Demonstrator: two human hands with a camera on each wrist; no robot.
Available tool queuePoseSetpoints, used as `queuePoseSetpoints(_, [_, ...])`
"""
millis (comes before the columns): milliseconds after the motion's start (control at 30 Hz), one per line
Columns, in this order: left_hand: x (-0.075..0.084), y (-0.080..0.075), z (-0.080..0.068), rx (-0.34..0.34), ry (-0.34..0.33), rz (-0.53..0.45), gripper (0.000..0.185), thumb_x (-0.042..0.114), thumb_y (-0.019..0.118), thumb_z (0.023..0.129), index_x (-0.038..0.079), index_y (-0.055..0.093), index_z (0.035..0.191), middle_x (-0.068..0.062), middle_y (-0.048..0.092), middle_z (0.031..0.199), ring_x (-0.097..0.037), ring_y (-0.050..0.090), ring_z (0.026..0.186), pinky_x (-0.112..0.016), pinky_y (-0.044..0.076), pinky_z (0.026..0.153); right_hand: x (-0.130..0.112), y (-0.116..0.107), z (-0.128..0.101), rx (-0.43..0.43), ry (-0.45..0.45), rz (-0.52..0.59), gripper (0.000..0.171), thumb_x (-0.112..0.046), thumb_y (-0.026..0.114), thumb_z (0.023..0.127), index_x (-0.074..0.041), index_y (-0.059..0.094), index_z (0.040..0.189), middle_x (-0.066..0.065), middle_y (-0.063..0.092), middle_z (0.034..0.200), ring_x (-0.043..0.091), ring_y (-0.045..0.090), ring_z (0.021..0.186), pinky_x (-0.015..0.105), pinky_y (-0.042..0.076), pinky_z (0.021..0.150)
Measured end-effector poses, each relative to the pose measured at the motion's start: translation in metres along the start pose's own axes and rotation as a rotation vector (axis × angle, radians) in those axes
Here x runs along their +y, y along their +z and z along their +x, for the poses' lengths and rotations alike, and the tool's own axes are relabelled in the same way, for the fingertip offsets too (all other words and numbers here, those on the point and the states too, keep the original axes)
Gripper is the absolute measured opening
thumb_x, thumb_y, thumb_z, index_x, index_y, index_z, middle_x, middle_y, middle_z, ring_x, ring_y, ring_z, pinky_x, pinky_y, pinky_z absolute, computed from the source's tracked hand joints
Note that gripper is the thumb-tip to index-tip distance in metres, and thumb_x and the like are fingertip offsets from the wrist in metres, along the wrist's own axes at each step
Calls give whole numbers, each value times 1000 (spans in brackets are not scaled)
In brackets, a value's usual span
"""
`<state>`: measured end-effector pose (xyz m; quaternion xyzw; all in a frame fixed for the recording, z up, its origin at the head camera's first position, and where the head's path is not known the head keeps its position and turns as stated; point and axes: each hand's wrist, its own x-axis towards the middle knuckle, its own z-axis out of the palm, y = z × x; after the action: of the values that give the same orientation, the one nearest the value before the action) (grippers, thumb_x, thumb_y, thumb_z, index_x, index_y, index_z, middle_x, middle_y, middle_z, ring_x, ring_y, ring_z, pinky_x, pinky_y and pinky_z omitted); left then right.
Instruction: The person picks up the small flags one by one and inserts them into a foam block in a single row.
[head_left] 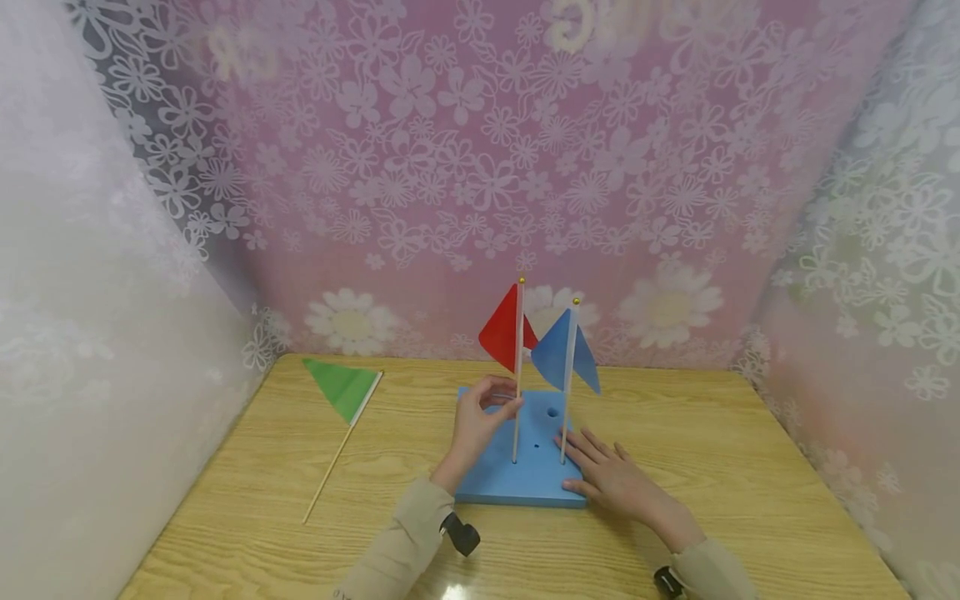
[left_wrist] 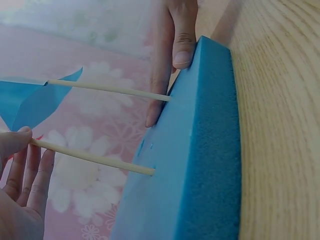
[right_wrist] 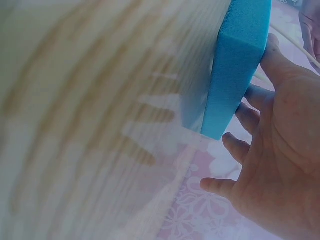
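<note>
Floral backdrop [head_left: 480, 150], perhaps lettering, unreadable.

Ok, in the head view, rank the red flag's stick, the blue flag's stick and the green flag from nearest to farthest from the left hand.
1. Red flag's stick: pinched in the left hand itself, standing in the blue foam block.
2. Blue flag's stick: just right of it, also upright in the block.
3. Green flag: lying flat on the table, far left.
</note>
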<state>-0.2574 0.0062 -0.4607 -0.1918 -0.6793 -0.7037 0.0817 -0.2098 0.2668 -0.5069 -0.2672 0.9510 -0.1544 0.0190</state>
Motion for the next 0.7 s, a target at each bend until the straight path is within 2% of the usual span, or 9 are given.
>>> queuePoseSetpoints(67, [-9,0,1,0,-16,7,27,5,77,90,0,69,115,-18,72,108,-37,71,95,-27,62,76,0,0,0,1,-2,2,72,-52,54,101,-19,30,161,11,27,166,41,23,151,80,22,108])
queuePoseSetpoints(400, [-16,0,-6,-27,-45,20,23,4,76,90,2,69,112,-16,71,108,-34,71,94,-28,62,76,-3,-1,-2,32,-15,0,73,-55,53,100,-17,34,160,12,32,163,43,27,149,81,25,105])
queuePoseSetpoints(700, [-20,1,-12,-34,-38,15,22,3,76,90,0,69,111,-18,70,107,-29,72,93,-28,62,76,1,3,-1,19,-2,-9,72,-52,54,101,-20,30,161,10,30,165,40,24,151,79,24,108])
